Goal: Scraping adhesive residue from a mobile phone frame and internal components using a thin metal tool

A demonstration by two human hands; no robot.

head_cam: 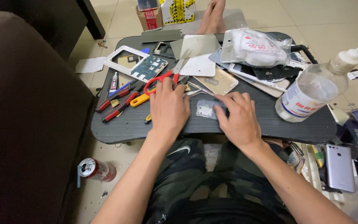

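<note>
**Head view: two hands on one small grey part**

I count two hands on the dark desk (303,124). My right hand (238,118) presses its fingers (219,111) together on the right edge of one small grey phone part (206,109), lying flat at the desk's near middle. My left hand (169,107) rests flat just left of it, fingers slightly spread, tips at one pair of red scissors (159,79). One clear bottle (315,89) stands right. One silver phone (339,167) lies on the floor, near right.
</note>
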